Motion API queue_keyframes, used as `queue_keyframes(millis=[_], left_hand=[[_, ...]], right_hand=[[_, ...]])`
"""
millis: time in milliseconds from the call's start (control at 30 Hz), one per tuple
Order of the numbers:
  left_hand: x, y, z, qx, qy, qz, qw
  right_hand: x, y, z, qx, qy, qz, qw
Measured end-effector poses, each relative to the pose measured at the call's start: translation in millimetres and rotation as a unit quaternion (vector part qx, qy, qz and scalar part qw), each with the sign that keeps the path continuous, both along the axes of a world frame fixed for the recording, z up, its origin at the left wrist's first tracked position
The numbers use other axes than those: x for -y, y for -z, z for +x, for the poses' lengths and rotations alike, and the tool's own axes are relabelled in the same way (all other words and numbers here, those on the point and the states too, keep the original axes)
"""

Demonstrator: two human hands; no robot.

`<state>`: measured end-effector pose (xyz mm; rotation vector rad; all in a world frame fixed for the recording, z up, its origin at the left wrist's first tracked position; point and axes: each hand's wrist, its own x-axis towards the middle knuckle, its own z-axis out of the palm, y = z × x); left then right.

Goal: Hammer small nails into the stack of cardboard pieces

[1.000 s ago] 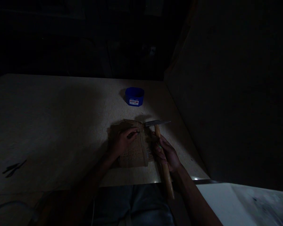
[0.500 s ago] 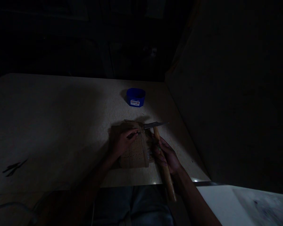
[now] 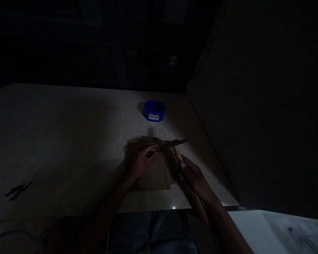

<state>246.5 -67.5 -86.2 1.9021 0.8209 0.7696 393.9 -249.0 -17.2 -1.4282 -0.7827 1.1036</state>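
In the dim head view my right hand [image 3: 194,174] is wrapped around the wooden handle of a hammer [image 3: 177,154]. The hammer's long, thin metal head, pointed at the right, is just right of my left fingertips. My left hand [image 3: 143,160] rests on a brown piece of cardboard [image 3: 153,180] dotted with rows of small holes. Its thumb and fingers are pinched together over the upper part of the cardboard; whatever they hold is too small and dark to make out. The cardboard lies in layers near the table's front edge.
A blue plastic tub [image 3: 155,112] with a white label stands beyond the cardboard. Several thin dark strips [image 3: 18,190] lie on the table [image 3: 69,141] at the left. A dark wall or panel [image 3: 267,123] borders the right side.
The hammer has tilted: its head has turned in my right hand and now nearly meets my left fingers. My left hand keeps its pinch on the cardboard. The whole view has shifted slightly.
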Motion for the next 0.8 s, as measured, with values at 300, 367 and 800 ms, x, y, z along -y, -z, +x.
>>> queue_keyframes(millis=[300, 367, 800], left_hand=[[-0.4, 0.0, 3.2, -0.014, 0.0, 0.01, 1.0], [-0.8, 1.7, 4.0, -0.013, -0.005, 0.011, 1.0], [-0.5, -2.0, 5.4, -0.03, -0.005, 0.015, 0.999]], right_hand=[[-5.3, -18.4, -15.7, 0.262, -0.071, -0.058, 0.961], [-7.5, -16.8, -15.1, 0.26, -0.079, -0.062, 0.96], [-16.6, -20.5, -12.7, 0.286, -0.066, -0.055, 0.954]])
